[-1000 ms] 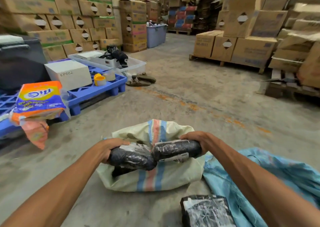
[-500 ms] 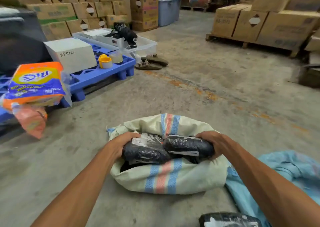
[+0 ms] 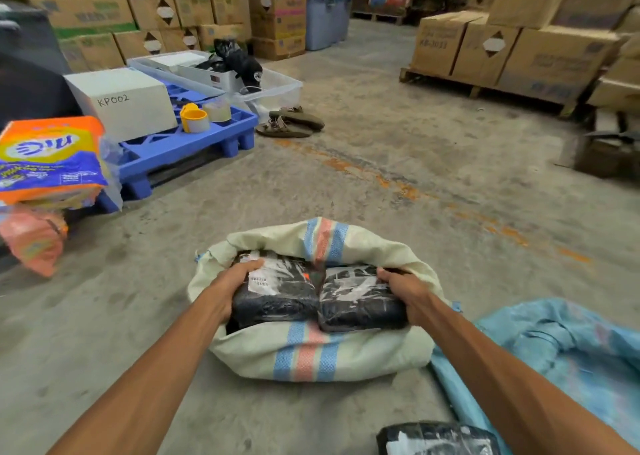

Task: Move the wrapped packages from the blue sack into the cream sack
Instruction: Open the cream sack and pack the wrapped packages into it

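The cream sack (image 3: 311, 354) with blue and red stripes lies open on the concrete floor in front of me. Two black wrapped packages sit side by side in its mouth. My left hand (image 3: 232, 284) grips the left package (image 3: 277, 295) at its left end. My right hand (image 3: 405, 291) grips the right package (image 3: 360, 302) at its right end. The blue sack (image 3: 561, 361) lies crumpled on the floor at the right. A third black wrapped package (image 3: 436, 439) lies at the bottom edge, beside the blue sack.
A blue plastic pallet (image 3: 180, 146) at the left carries a white box (image 3: 124, 101) and tape rolls (image 3: 204, 116). An orange detergent bag (image 3: 48, 160) hangs over its near end. Sandals (image 3: 291, 123) lie on the floor. Cardboard boxes on a wooden pallet (image 3: 491, 52) stand at the right.
Both hands have lowered the two packages from above the cream sack down into its open mouth. The view has tilted downward.
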A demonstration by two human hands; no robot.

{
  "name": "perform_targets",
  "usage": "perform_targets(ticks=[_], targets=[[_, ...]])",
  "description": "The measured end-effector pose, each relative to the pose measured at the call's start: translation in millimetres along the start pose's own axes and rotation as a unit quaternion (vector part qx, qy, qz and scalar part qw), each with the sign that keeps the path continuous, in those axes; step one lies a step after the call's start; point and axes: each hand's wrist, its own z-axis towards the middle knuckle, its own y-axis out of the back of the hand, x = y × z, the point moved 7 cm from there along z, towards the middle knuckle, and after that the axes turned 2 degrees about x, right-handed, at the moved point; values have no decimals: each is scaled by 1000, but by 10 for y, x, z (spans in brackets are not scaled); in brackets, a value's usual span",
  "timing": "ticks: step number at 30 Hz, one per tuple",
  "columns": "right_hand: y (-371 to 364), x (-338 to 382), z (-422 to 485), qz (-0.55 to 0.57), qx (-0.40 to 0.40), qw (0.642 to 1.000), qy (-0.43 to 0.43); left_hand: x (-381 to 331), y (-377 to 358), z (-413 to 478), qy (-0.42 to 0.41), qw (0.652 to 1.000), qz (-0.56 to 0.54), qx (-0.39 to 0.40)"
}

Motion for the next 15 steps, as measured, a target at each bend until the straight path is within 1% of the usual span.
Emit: perform_targets(ticks=[2,4,5,7,9,10,12,13,14,15], targets=[[-69,44,-53,38,-28,997,56,-20,77,54,-61,996,-31,-57],[-111,64,-104,62,-56,992,91,-61,139,64,-127,984,-32,-120],[-126,68,-125,69,-69,990,102,-94,136,33,-154,977,-19,-143],[-136,44,-136,84,-93,987,100,-155,100,-22,-190,968,14,-162],[-131,44,-116,99,-107,986,79,-200,83,15,-194,969,12,-154],[-139,30,-74,113,-108,986,65,-204,94,72,-181,973,-13,-140],[-178,4,45,137,-74,987,41,-194,82,167,-147,980,-79,-105],[-204,-12,97,147,-50,987,39,-188,97,227,-139,980,-98,-100],[-220,-12,124,139,-32,989,45,-189,106,270,-135,981,-100,-97],[-203,6,149,96,-32,993,69,-196,128,288,-141,981,-75,-107]])
